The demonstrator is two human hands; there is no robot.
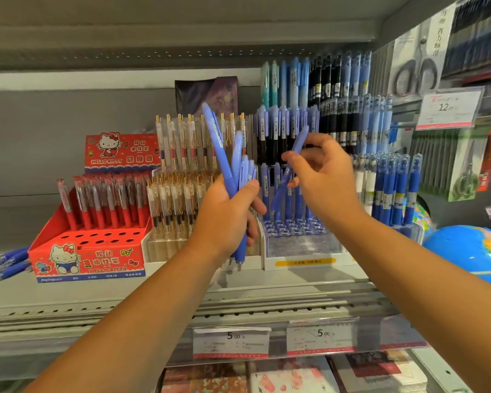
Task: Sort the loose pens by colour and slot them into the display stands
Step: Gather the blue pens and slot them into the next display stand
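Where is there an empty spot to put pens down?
Empty front holes in the clear plastic stand, below the right hand; front holes in the red cardboard box; the grey shelf strip before them. Back rows are crowded.

Globe (465, 251) R of display stands (301, 248)

Grey metal shelf (97, 296). Far left: loose blue pens (6, 263) lying flat, just beside red display box (88, 259) of red pens. Centre: clear stand (165, 245), gold-clipped pens. Next right: tiered stand (301, 248), blue pens. Right end: globe (465, 251). Front rail: price labels (230, 343).
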